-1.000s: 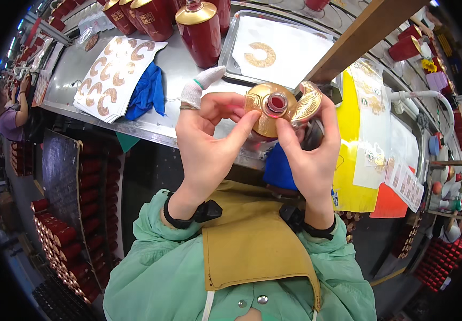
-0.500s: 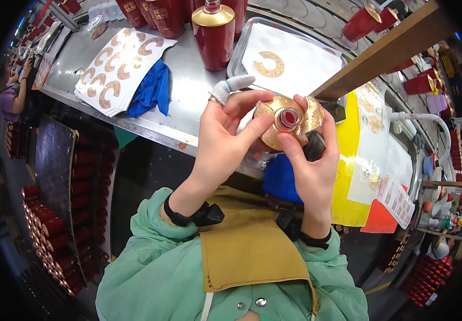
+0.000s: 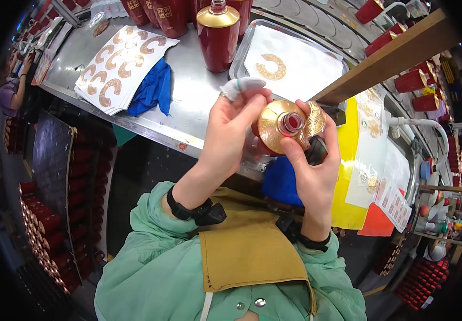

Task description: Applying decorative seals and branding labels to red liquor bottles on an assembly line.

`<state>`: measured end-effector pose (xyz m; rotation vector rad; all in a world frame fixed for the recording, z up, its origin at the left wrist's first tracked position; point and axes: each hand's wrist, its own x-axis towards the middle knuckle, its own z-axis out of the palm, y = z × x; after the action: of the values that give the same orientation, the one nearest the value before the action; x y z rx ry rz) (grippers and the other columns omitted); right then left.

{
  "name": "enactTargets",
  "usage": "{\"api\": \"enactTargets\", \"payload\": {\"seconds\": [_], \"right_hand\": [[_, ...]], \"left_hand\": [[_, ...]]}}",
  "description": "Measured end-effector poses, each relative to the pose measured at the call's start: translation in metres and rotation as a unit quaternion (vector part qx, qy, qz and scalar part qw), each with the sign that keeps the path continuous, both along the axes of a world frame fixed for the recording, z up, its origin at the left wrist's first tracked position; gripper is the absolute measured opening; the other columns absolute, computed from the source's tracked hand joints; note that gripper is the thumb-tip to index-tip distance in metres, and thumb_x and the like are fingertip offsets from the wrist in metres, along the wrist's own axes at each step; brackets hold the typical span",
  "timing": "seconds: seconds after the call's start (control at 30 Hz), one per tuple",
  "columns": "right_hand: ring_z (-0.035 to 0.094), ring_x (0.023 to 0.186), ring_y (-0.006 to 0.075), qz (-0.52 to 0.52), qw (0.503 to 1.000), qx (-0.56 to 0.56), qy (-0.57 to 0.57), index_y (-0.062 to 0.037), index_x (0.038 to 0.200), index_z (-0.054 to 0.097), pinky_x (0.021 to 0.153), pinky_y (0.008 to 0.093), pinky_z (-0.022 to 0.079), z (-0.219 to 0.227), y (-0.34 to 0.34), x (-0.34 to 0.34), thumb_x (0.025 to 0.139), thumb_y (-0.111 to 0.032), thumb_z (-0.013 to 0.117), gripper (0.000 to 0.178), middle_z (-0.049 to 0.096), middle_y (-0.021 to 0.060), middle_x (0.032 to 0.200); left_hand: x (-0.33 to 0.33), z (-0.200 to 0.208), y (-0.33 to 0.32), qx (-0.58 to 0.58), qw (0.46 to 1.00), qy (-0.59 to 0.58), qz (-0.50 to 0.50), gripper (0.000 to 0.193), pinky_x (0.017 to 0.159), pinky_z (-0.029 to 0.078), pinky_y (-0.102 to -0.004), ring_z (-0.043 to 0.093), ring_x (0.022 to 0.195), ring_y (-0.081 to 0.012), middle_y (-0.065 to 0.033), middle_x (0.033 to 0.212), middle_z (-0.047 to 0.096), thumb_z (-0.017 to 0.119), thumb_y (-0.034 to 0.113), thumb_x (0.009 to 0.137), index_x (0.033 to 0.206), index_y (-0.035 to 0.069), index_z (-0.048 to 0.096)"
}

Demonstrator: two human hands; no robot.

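A red bottle with a gold shoulder point(image 3: 274, 125) and an open clear neck tilts toward me above the table's near edge. My right hand point(image 3: 316, 166) grips it, thumb on the shoulder beside the neck. A patterned gold C-shaped sticker point(image 3: 316, 120) lies around the neck, its right end standing off against my right fingers. Just left of the bottle is my left hand point(image 3: 233, 120), thumb and fingers drawn together in a pinch; whether anything is between them is hidden. A white finger cover point(image 3: 241, 85) sits on one raised left finger.
Sheets of gold C-shaped stickers point(image 3: 114, 67) lie on the metal table point(image 3: 188, 101) beside a blue cloth point(image 3: 153, 88). Another red bottle point(image 3: 218, 40) stands ahead, near a tray point(image 3: 237, 68) with a white sheet. A wooden bar point(image 3: 386, 56) slants across the right; a yellow sheet point(image 3: 349, 198) hangs below.
My left thumb has come off the gold shoulder, and the left hand has moved slightly left, baring the sticker's left side. My right hand keeps its hold on the bottle.
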<state>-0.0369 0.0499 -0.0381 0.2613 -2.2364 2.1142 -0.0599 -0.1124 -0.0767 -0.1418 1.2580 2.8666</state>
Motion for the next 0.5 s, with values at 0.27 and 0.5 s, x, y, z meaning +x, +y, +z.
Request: {"api": "enactTargets", "payload": {"seconds": [0.27,0.5], "right_hand": [[0.061,0.13,0.02,-0.005,1.0,0.005,0.008,0.0039,0.147,0.051,0.112,0.0342,0.05,-0.005,0.002,0.0,0.095,-0.001,0.076,0.059,0.062,0.0135,0.144],[0.063,0.124,0.0205,-0.011,0.998,0.018,0.05,0.003,0.146,0.052,0.106,0.0346,0.05,-0.004,0.01,0.003,0.089,-0.014,0.086,0.068,0.067,0.0135,0.133]], "left_hand": [[0.028,-0.034,0.007,-0.594,0.721,0.277,0.223,0.085,0.099,0.05,-0.0393,0.059,0.113,-0.0317,-0.016,0.132,0.056,0.101,0.037,0.068,0.132,0.0,0.059],[0.037,-0.037,0.021,-0.541,0.778,0.257,0.189,0.077,0.098,0.056,-0.0414,0.064,0.12,-0.0373,-0.0206,0.139,0.057,0.095,0.018,0.076,0.139,-0.003,0.055]]}}
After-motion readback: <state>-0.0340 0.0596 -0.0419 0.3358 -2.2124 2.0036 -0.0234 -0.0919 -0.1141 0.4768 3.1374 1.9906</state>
